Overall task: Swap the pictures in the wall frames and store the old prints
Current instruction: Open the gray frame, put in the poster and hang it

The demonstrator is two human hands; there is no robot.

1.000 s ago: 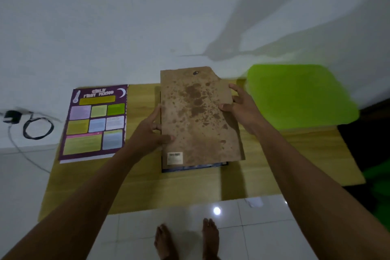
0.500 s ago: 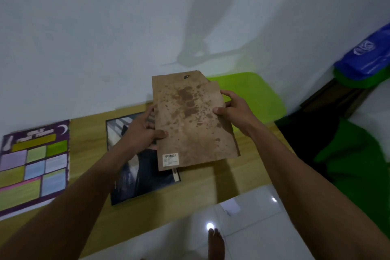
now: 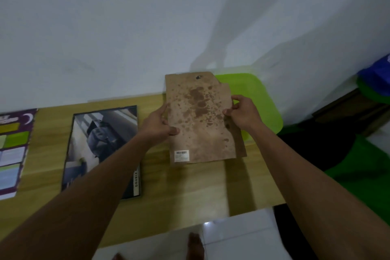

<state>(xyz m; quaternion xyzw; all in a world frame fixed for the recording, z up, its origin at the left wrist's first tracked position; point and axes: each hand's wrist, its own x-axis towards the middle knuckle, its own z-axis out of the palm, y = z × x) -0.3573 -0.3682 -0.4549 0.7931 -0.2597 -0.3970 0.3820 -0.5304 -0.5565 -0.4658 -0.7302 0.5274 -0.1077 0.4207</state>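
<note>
We have carried the stained backing board [image 3: 200,120] rightward. A second ago it covered the dark print [image 3: 103,139], which now lies fully uncovered on the desk [image 3: 190,192]. Our left hand [image 3: 157,124] grips the board's left edge with its fingers [image 3: 161,111] curled behind, and our right hand [image 3: 242,113] pinches the right edge. The board hangs over the desk's right part, overlapping the green surface [image 3: 261,99].

a home room, by its white tiled floor [image 3: 242,236], bare feet [image 3: 195,245], low wooden table [image 3: 190,192] and plain wall [image 3: 126,27].
</note>
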